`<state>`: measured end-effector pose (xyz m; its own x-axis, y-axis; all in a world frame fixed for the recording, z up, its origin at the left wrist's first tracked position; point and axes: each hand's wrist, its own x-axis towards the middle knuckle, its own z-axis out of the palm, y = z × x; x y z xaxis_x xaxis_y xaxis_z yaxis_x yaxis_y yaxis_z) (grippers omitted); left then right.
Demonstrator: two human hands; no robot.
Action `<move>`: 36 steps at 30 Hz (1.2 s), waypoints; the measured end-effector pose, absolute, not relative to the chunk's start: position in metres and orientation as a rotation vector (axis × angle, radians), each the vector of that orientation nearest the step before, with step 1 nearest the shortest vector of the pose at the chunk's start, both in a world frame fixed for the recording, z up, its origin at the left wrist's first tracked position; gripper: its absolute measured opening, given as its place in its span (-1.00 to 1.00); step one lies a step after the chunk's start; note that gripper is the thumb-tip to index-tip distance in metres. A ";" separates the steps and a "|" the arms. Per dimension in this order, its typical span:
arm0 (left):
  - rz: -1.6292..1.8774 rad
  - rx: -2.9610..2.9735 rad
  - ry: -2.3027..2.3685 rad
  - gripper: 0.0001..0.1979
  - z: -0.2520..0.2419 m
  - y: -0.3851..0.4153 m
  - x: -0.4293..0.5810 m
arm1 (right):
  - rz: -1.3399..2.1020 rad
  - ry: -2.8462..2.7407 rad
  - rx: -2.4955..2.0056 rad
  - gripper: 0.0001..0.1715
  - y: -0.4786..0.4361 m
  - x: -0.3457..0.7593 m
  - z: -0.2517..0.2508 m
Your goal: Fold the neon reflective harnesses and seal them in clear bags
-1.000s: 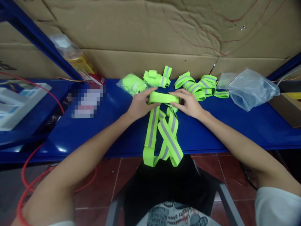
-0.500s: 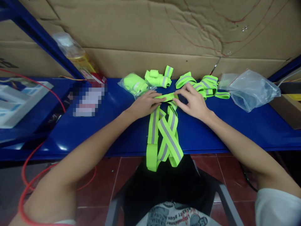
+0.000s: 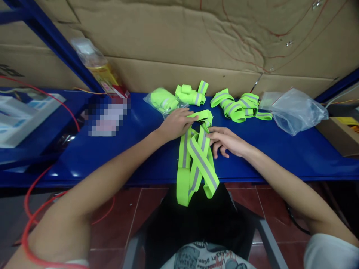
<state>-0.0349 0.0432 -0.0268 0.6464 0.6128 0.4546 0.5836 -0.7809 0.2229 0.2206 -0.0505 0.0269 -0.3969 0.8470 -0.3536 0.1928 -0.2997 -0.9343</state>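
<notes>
A neon yellow-green reflective strap point(image 3: 202, 158) with a grey stripe lies in crossing loops on the blue table, its lower ends hanging past the front edge. My left hand point(image 3: 176, 122) is closed on the strap's upper left end, thumb and fingers pinching the band. At the strap's right side, my right hand point(image 3: 227, 141) has its thumb and index finger on the band below the top loop, the other fingers loosely curled beneath. Behind lie a bagged yellow-green bundle point(image 3: 162, 99), a folded strap bundle point(image 3: 190, 95) and more coiled straps point(image 3: 238, 106).
A clear plastic bag point(image 3: 297, 110) lies at the right, near a cardboard box point(image 3: 340, 136). At the left back stands a bottle point(image 3: 98, 67) with a yellow label. Cardboard point(image 3: 168, 45) lines the back. A red hose point(image 3: 26, 231) loops at the lower left.
My right hand has let go of the strap's upper band and moved down to its right side. My left hand stays at the upper left end; the top loop now curves more.
</notes>
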 end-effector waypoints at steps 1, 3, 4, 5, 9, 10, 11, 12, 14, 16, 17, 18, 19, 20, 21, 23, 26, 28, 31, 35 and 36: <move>0.809 2.803 1.011 -0.61 -0.027 0.043 -0.035 | 1.800 -1.368 -1.300 -0.52 -0.049 0.218 0.027; 0.810 2.809 1.005 -0.61 -0.027 0.043 -0.035 | 1.834 -1.272 -1.248 -0.54 -0.046 0.214 0.027; 0.808 2.812 1.009 -0.62 -0.027 0.043 -0.034 | 1.815 -1.245 -1.227 -0.55 -0.045 0.212 0.027; 0.804 2.817 1.017 -0.62 -0.028 0.043 -0.034 | 1.784 -1.230 -1.213 -0.55 -0.045 0.211 0.027; 0.777 2.831 1.041 -0.61 -0.029 0.045 -0.033 | 1.677 -1.213 -1.288 -0.44 -0.046 0.215 0.028; 0.770 2.828 1.047 -0.61 -0.029 0.046 -0.033 | 1.654 -1.221 -1.337 -0.40 -0.047 0.218 0.028; 0.764 2.821 1.056 -0.61 -0.029 0.047 -0.034 | 1.605 -1.247 -1.385 -0.35 -0.048 0.222 0.028; 0.761 2.813 1.066 -0.62 -0.029 0.048 -0.034 | 1.517 -1.301 -1.435 -0.31 -0.050 0.226 0.028; 0.752 2.795 1.081 -0.62 -0.028 0.050 -0.035 | 1.256 -1.454 -1.522 -0.27 -0.054 0.235 0.026; 0.735 2.788 1.083 -0.63 -0.026 0.051 -0.035 | 1.063 -1.554 -1.552 -0.25 -0.060 0.244 0.025; 0.725 2.793 1.085 -0.63 -0.025 0.051 -0.035 | 1.043 -1.578 -1.548 -0.22 -0.065 0.247 0.025; 0.712 2.805 1.091 -0.63 -0.024 0.050 -0.035 | 1.060 -1.597 -1.535 -0.20 -0.071 0.249 0.026; 0.699 2.823 1.101 -0.63 -0.023 0.049 -0.035 | 1.091 -1.627 -1.519 -0.19 -0.077 0.251 0.027; 0.686 2.845 1.112 -0.62 -0.023 0.049 -0.034 | 1.114 -1.687 -1.513 -0.18 -0.084 0.252 0.030; 0.674 2.866 1.119 -0.62 -0.022 0.048 -0.034 | 1.108 -1.782 -1.523 -0.18 -0.091 0.253 0.034; 0.663 2.899 1.117 -0.62 -0.022 0.047 -0.034 | 0.973 -2.052 -1.588 -0.22 -0.105 0.253 0.044; 0.668 2.911 1.112 -0.63 -0.023 0.048 -0.033 | 0.272 -2.287 -1.638 -0.33 -0.119 0.249 0.058; 0.658 2.906 1.116 -0.63 -0.024 0.049 -0.033 | -0.131 -2.339 -1.457 -0.40 -0.123 0.245 0.059; 0.655 2.898 1.106 -0.63 -0.025 0.050 -0.033 | -0.171 -2.609 -1.021 -0.31 -0.124 0.236 0.048; 0.674 2.868 1.084 -0.62 -0.025 0.051 -0.035 | -0.037 -2.805 -0.792 -0.16 -0.124 0.235 0.031; 0.670 2.859 1.078 -0.62 -0.025 0.052 -0.035 | -0.046 -2.807 -0.799 -0.20 -0.124 0.237 0.030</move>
<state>-0.0354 0.0518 -0.0251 0.6707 0.6329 0.3868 0.6271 -0.7623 0.1598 0.2374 -0.1240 0.0304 -0.8275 0.5162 0.2210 0.5232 0.8517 -0.0302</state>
